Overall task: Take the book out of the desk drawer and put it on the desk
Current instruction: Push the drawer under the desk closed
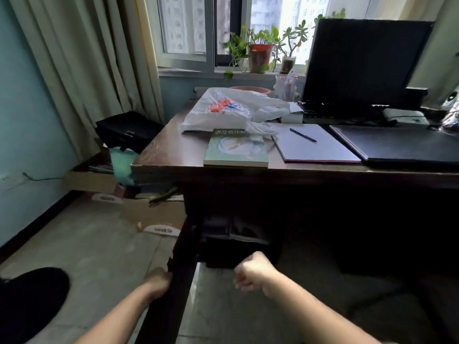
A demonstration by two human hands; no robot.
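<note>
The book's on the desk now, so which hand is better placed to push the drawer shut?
Probably the left hand: it already grips the open drawer at its front edge. The right hand hangs curled over the drawer, touching nothing. The book lies on the desk.

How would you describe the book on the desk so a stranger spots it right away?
Start at the dark wooden desk under the window. At its front edge, left of the open notebook, lies the book. Only it has a green cover with a pale flower.

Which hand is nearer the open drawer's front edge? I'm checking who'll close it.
Left. The left hand grips the drawer front at its left corner; the right hand hovers fisted, empty, over the drawer's inside.
</note>
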